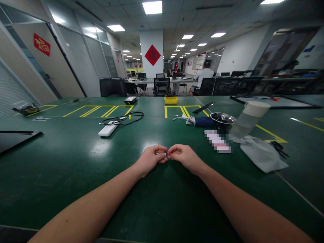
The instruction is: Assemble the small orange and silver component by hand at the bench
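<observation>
Both hands meet low over the green table (pixel 121 152), near the middle of the head view. The fingertips of my left hand (pixel 152 157) are pinched on a small dark and silvery piece (pixel 165 154). Just to its right, my right hand (pixel 186 157) pinches a small orange-red piece (pixel 170 154) between thumb and forefinger. The two pieces are side by side; whether they touch is too small to tell. Fingers hide most of both, so their kind is unclear.
A white power bank (pixel 108 129) with a black cable (pixel 134 116) lies ahead to the left. To the right are a pixelated phone-like slab (pixel 217 141), a metal bowl (pixel 224 119), a tilted translucent bottle (pixel 249 121) and a grey pouch (pixel 262 155). A person (pixel 205 74) sits far behind.
</observation>
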### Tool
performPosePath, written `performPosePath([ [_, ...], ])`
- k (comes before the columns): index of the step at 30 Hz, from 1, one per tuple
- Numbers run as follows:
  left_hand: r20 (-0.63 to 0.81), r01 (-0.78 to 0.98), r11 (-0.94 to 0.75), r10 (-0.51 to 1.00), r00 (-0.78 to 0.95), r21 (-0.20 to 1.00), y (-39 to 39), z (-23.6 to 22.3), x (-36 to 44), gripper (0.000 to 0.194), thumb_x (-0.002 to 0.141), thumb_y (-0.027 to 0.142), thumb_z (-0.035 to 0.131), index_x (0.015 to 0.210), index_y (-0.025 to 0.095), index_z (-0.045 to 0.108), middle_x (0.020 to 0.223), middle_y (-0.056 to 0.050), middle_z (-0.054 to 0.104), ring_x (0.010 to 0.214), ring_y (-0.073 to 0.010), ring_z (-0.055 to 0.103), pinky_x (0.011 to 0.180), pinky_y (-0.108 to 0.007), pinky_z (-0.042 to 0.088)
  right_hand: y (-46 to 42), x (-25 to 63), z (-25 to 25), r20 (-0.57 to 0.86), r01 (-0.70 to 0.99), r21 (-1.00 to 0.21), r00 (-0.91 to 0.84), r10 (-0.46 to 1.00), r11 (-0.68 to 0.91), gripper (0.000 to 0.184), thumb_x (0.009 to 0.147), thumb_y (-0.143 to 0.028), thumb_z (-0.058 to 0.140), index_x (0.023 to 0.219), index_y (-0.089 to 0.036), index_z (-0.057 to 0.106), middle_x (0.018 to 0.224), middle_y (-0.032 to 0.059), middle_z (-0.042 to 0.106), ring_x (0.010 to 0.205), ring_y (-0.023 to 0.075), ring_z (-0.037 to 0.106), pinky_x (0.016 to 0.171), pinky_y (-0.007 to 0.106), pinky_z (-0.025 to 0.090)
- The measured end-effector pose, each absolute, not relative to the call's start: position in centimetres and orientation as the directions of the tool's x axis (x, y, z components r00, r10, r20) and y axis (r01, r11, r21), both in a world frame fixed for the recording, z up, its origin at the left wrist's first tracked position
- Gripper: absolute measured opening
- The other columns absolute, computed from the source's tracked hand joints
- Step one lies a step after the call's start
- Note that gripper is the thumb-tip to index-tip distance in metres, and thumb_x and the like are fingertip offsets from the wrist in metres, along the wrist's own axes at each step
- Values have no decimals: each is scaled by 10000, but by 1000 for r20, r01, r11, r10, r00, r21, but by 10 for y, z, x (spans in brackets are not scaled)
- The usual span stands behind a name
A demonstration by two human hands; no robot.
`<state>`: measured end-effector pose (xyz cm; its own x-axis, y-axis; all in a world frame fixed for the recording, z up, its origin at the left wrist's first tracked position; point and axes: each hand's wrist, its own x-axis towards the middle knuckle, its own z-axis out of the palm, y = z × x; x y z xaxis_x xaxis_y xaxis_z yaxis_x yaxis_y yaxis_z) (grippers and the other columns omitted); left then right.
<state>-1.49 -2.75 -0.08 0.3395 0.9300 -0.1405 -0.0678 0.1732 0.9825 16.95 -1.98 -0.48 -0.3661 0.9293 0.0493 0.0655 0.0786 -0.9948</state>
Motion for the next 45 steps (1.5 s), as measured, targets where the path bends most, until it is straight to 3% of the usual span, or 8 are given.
performPosePath([
  [6, -151, -77, 186, 931, 331, 980, -27, -3, -15, 194, 789, 80, 633, 971, 140, 664, 917, -66, 698, 777, -99, 672, 799, -222, 540, -21, 171, -2, -6, 127, -991, -346, 938, 41, 139, 715, -188, 665, 839, -133, 690, 815, 60, 705, 770, 161, 658, 725, 270, 499],
  [12, -175, -51, 202, 929, 326, 978, -27, -1, -14, 193, 799, 105, 627, 991, 114, 649, 885, -98, 707, 781, -134, 687, 750, -233, 556, -18, 171, -4, 2, 63, -998, -365, 931, 27, 174, 721, -196, 665, 877, -124, 690, 828, 70, 705, 781, 169, 669, 759, 298, 526],
  [23, -186, -111, 233, 926, 328, 966, -27, 0, -14, 190, 783, 66, 619, 965, 115, 647, 919, -99, 703, 823, -146, 692, 823, -252, 549, -18, 171, -4, -64, -20, -997, -324, 944, -74, 179, 716, -199, 674, 874, -115, 680, 823, 80, 702, 803, 181, 685, 778, 313, 548],
  [33, -162, -40, 185, 932, 325, 982, -29, 2, -13, 194, 816, 75, 573, 1001, 111, 617, 888, -98, 696, 778, -134, 682, 740, -233, 555, -17, 172, -5, -36, 6, -999, -345, 938, -36, 187, 737, -217, 682, 892, -114, 674, 855, 85, 706, 782, 169, 685, 731, 284, 541],
  [45, -150, -25, 169, 927, 345, 985, -28, 2, -13, 196, 803, 96, 588, 995, 117, 622, 912, -101, 695, 804, -131, 677, 779, -243, 544, -17, 172, -3, -15, 14, -1000, -366, 931, -10, 177, 731, -211, 682, 878, -113, 676, 862, 88, 706, 783, 169, 685, 721, 282, 526],
])
